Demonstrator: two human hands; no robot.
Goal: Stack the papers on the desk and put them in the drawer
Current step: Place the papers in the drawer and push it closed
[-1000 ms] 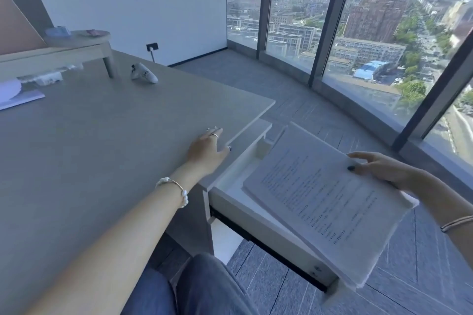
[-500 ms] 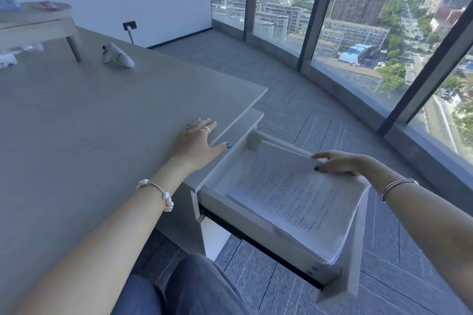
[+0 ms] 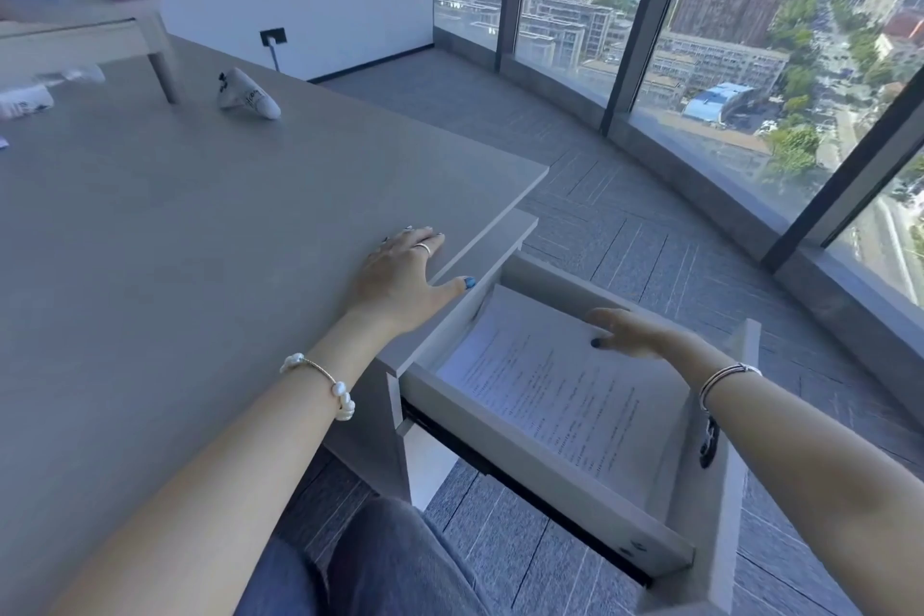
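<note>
- Head view, bench: the grey bench point(image 3: 175, 240) fills the left half of the picture. Its right edge runs beside an open drawer point(image 3: 540, 475).
- Head view, drawer: the drawer is pulled out from under the right edge of the bench. Its front panel is toward the lower right; its near side wall runs across the middle of the picture.
- Head view, papers: the stack of papers point(image 3: 565, 395) lies inside the drawer, printed side up. The stack covers most of the drawer floor. Its far left corner curls up slightly against the drawer wall.
- Head view, right hand: the right hand point(image 3: 630, 333) is over the far end of the stack, palm down. The grip is spread, fingers extended and loose, not pinching the sheets. Whether the fingertips touch the top sheet cannot be told.
- Head view, left hand: the left hand point(image 3: 400, 273) lies flat on the bench at its right edge, palm down, grip spread. The thumb reaches over the edge toward the drawer. A ring shows on one finger; a pearl bracelet point(image 3: 325, 383) sits on the wrist.
- Head view, surroundings: a small white object point(image 3: 247, 95) lies on the far part of the bench, well apart from both hands. A raised shelf point(image 3: 100, 20) stands at the far left. Floor-to-ceiling windows point(image 3: 700, 40) line the right side.
</note>
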